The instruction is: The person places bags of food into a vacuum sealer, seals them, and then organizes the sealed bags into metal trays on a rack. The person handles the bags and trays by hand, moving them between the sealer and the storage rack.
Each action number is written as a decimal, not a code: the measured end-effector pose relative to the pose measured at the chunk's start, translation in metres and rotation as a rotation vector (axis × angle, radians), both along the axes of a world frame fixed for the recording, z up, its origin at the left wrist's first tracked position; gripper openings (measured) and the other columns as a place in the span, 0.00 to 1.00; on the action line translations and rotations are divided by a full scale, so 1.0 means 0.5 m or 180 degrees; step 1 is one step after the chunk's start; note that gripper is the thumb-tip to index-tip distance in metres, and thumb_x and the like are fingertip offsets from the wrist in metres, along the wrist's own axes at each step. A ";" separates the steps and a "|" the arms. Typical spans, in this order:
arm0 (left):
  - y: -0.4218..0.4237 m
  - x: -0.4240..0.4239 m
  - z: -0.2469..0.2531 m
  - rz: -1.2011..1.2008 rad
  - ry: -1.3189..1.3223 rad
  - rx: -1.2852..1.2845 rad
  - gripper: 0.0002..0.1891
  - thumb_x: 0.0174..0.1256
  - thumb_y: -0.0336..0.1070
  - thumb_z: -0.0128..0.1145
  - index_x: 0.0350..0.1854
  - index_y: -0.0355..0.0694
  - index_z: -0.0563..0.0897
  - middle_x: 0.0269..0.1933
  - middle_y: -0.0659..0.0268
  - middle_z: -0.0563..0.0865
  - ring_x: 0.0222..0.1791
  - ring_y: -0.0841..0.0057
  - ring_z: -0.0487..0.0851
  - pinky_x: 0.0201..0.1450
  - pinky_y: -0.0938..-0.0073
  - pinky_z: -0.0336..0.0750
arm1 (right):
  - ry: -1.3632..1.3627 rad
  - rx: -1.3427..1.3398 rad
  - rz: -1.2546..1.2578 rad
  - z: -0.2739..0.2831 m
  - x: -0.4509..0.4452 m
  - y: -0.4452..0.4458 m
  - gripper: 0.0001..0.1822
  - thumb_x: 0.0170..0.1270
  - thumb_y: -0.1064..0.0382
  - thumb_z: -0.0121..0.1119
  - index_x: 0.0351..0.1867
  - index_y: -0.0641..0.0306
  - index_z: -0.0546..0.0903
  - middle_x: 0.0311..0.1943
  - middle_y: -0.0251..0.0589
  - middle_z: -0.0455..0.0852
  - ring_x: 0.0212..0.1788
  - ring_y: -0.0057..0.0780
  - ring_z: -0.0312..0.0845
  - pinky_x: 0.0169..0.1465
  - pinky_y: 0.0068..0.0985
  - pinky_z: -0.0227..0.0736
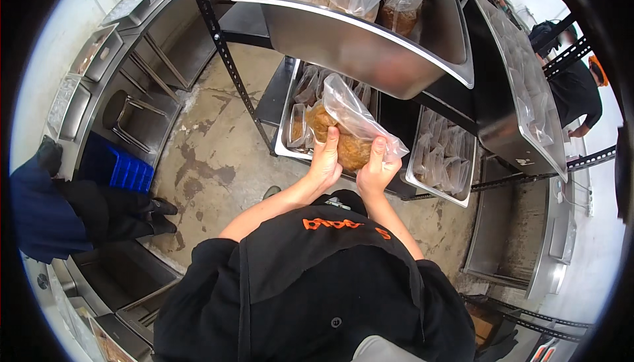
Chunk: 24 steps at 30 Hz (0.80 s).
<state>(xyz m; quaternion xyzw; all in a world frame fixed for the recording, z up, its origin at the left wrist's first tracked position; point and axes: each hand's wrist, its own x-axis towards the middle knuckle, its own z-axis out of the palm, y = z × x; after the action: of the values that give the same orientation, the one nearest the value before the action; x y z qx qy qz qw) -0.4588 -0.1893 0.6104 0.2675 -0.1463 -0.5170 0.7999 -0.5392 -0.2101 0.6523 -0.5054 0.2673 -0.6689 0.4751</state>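
Note:
Between my two hands I hold a clear plastic bag (349,151) of brown, wet-looking food. My left hand (326,161) grips its left side, thumb on top. On the right side, my right hand (377,169) pinches the plastic near the bag's loose upper part, which is folded over to the right. Just beyond the bag, a steel pan (285,146) on a lower shelf contains several similar filled bags. Above it, a deep steel pan (356,47) on the upper shelf holds more upright bags (401,8) with loose tops. The fingers under the bag are hidden.
Another pan of bags (441,159) sits low on the right, and a tall pan (520,119) stands above it. A black perforated shelf post (228,55) rises at left. One person (54,208) stands at left; others (574,84) are at far right. A blue crate (131,169) lies under the left counter.

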 end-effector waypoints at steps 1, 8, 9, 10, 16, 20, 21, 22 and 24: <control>0.002 0.012 0.000 -0.0525 0.0359 -0.0401 0.47 0.52 0.70 0.56 0.69 0.45 0.56 0.67 0.60 0.65 0.66 0.65 0.65 0.68 0.56 0.62 | -0.0118 0.0053 0.0145 0.008 -0.006 -0.008 0.14 0.67 0.57 0.58 0.38 0.68 0.80 0.36 0.35 0.83 0.38 0.21 0.76 0.46 0.22 0.69; 0.044 0.078 0.030 -0.3297 0.0829 -0.0089 0.51 0.52 0.80 0.40 0.73 0.50 0.54 0.72 0.54 0.58 0.69 0.39 0.54 0.62 0.27 0.52 | -0.0199 0.0483 0.1925 0.030 -0.104 -0.121 0.15 0.63 0.54 0.61 0.38 0.65 0.77 0.33 0.40 0.83 0.37 0.30 0.80 0.45 0.28 0.75; 0.029 0.066 0.038 -0.3720 0.0728 -0.0002 0.46 0.57 0.76 0.42 0.72 0.49 0.58 0.71 0.53 0.62 0.67 0.36 0.59 0.61 0.28 0.57 | -0.0075 0.0548 0.2114 -0.001 -0.114 -0.142 0.18 0.60 0.51 0.63 0.37 0.67 0.77 0.33 0.42 0.84 0.37 0.33 0.81 0.45 0.29 0.75; 0.008 0.066 0.014 -0.3987 0.1586 -0.0187 0.36 0.66 0.66 0.42 0.69 0.46 0.64 0.66 0.54 0.70 0.60 0.37 0.70 0.55 0.35 0.69 | 0.0275 0.0406 0.2126 -0.015 -0.111 -0.150 0.19 0.60 0.51 0.63 0.38 0.68 0.77 0.34 0.44 0.84 0.37 0.33 0.82 0.45 0.30 0.75; 0.016 -0.002 -0.067 -0.2364 0.0885 0.0311 0.29 0.70 0.56 0.47 0.67 0.44 0.67 0.63 0.64 0.74 0.60 0.73 0.75 0.63 0.68 0.70 | 0.0954 0.0341 0.0294 0.031 -0.074 -0.042 0.26 0.74 0.48 0.37 0.61 0.67 0.67 0.60 0.47 0.70 0.63 0.32 0.64 0.67 0.29 0.55; 0.019 -0.017 0.067 -0.2392 -0.0461 0.0480 0.31 0.73 0.58 0.39 0.71 0.45 0.59 0.67 0.65 0.69 0.64 0.73 0.70 0.67 0.66 0.65 | 0.0370 0.0568 0.0626 0.003 -0.059 0.022 0.34 0.74 0.40 0.27 0.69 0.64 0.53 0.70 0.45 0.54 0.71 0.34 0.48 0.72 0.31 0.42; 0.012 -0.018 0.074 -0.2407 -0.0740 0.0350 0.31 0.74 0.57 0.39 0.72 0.45 0.56 0.68 0.65 0.67 0.65 0.73 0.69 0.68 0.66 0.63 | 0.0296 0.0507 0.0622 0.005 -0.055 0.027 0.35 0.73 0.38 0.26 0.70 0.63 0.50 0.71 0.45 0.51 0.72 0.34 0.45 0.72 0.31 0.40; 0.010 -0.020 0.083 -0.2390 -0.0877 0.0321 0.31 0.74 0.56 0.38 0.73 0.45 0.55 0.69 0.66 0.65 0.66 0.73 0.67 0.68 0.67 0.62 | 0.0231 0.0456 0.0620 0.007 -0.050 0.028 0.36 0.72 0.37 0.26 0.71 0.63 0.47 0.72 0.44 0.48 0.73 0.34 0.42 0.73 0.31 0.38; 0.012 -0.020 0.107 -0.2362 -0.1140 0.0252 0.31 0.75 0.54 0.37 0.74 0.45 0.51 0.71 0.66 0.61 0.68 0.74 0.65 0.69 0.68 0.61 | 0.0125 0.0369 0.0604 0.009 -0.036 0.029 0.40 0.71 0.35 0.24 0.73 0.61 0.41 0.74 0.42 0.41 0.75 0.34 0.36 0.74 0.31 0.33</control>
<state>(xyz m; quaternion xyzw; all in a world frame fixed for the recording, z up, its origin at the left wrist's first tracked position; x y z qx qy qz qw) -0.4686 -0.1834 0.6640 0.3129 -0.3497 -0.7208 0.5102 -0.5574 -0.1953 0.6569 -0.5131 0.2657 -0.5943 0.5594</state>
